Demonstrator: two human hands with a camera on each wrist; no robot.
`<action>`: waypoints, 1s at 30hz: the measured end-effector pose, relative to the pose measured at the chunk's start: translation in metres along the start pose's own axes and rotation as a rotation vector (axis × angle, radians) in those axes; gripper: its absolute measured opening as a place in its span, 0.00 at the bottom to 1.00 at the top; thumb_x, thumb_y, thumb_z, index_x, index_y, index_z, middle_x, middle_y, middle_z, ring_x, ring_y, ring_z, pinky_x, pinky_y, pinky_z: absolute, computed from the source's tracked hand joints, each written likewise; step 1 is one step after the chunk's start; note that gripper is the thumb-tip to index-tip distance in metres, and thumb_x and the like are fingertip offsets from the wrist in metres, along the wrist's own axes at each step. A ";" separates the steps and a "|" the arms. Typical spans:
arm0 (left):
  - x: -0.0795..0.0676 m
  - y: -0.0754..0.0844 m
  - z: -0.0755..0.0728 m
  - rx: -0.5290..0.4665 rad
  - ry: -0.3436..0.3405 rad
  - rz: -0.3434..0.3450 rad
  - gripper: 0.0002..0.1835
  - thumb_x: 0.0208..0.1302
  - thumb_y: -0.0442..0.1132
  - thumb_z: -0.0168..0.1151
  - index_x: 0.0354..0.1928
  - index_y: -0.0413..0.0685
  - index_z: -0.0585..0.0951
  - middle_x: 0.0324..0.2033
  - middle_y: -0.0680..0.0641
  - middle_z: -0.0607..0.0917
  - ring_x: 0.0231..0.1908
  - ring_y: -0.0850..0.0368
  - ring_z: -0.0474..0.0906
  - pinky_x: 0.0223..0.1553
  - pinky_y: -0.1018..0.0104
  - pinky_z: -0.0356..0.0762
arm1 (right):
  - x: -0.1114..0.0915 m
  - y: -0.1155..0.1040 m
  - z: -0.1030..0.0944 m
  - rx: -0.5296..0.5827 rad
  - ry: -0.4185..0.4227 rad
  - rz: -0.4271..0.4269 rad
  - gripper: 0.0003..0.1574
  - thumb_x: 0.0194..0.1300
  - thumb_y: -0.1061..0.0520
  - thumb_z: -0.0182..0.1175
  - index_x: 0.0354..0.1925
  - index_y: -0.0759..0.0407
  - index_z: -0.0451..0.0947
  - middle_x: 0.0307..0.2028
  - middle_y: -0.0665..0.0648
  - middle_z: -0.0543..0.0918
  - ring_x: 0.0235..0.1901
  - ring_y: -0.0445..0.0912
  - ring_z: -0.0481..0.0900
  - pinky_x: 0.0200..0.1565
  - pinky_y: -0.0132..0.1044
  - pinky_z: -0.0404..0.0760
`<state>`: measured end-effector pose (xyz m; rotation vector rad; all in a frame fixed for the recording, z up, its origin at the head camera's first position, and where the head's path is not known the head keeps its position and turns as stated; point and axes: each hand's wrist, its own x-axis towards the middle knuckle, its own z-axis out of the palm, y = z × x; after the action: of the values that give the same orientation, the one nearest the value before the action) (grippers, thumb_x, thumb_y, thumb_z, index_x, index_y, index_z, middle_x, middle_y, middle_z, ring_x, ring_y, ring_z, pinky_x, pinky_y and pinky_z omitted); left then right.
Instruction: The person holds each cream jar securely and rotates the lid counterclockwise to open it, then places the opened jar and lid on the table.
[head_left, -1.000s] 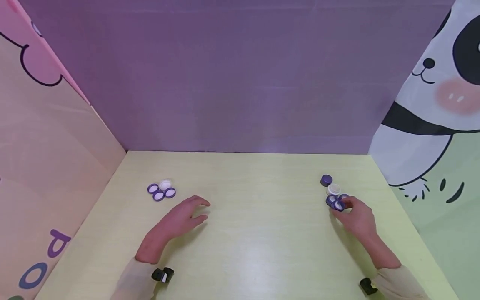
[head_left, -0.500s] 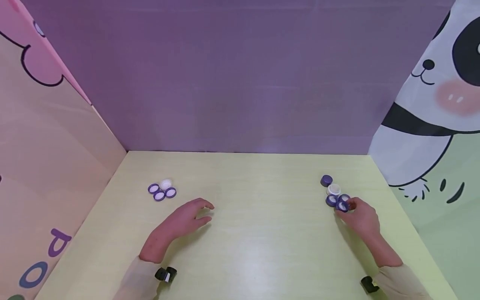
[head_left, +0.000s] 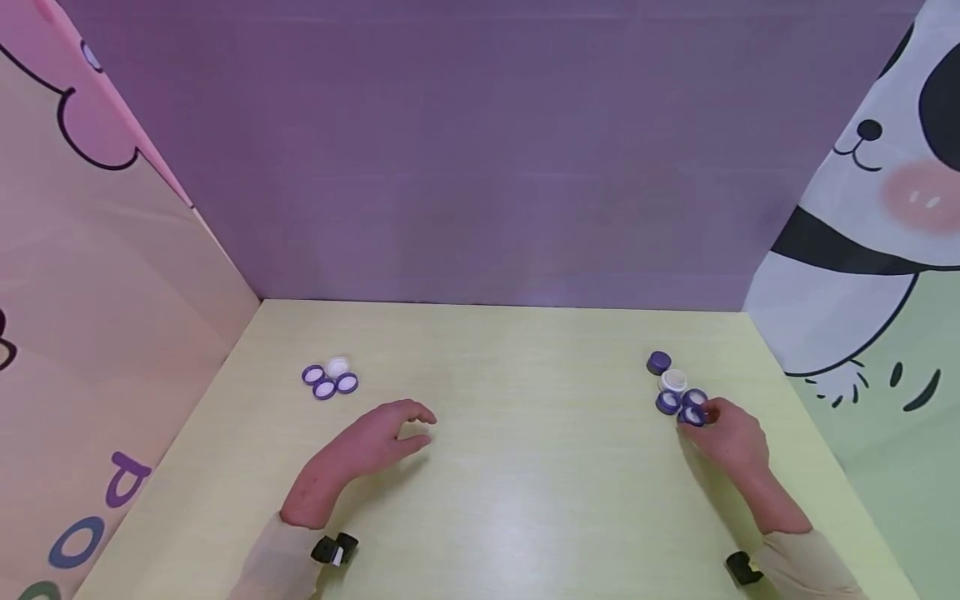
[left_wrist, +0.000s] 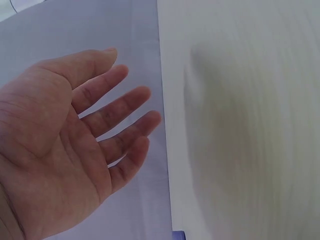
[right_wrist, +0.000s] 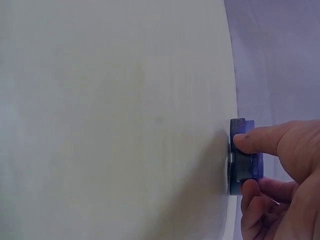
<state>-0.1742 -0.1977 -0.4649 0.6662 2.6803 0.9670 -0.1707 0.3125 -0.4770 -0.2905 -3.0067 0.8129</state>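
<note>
At the right of the table, in the head view, my right hand pinches the nearest purple-rimmed cap between thumb and fingers. The right wrist view shows the thumb on the side of a dark blue-purple cap; the fingertips are at its lower edge. Close beside the pinched cap lie two more purple-rimmed caps with pale insides, one left and one behind. A white cap and a plain purple cap lie farther back. My left hand holds nothing, its fingers relaxed and thumb apart.
A second cluster at the back left has a white cap and three purple-rimmed caps. The pale wooden table meets a purple back wall. Printed panels stand at both sides.
My right hand has shifted the pinched cap slightly right and nearer, beside its neighbours. My left hand has drifted slightly right. The head view has turned a little.
</note>
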 end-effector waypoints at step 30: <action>-0.006 0.005 -0.002 -0.029 -0.042 -0.039 0.14 0.68 0.42 0.61 0.53 0.46 0.80 0.49 0.51 0.82 0.54 0.49 0.74 0.53 0.52 0.73 | 0.011 0.003 -0.003 -0.009 -0.048 0.018 0.37 0.53 0.44 0.72 0.45 0.72 0.72 0.37 0.66 0.80 0.33 0.56 0.78 0.27 0.41 0.71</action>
<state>-0.1676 -0.1984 -0.4592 0.6189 2.6277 0.9698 -0.1812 0.3181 -0.4764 -0.3037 -3.0574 0.8191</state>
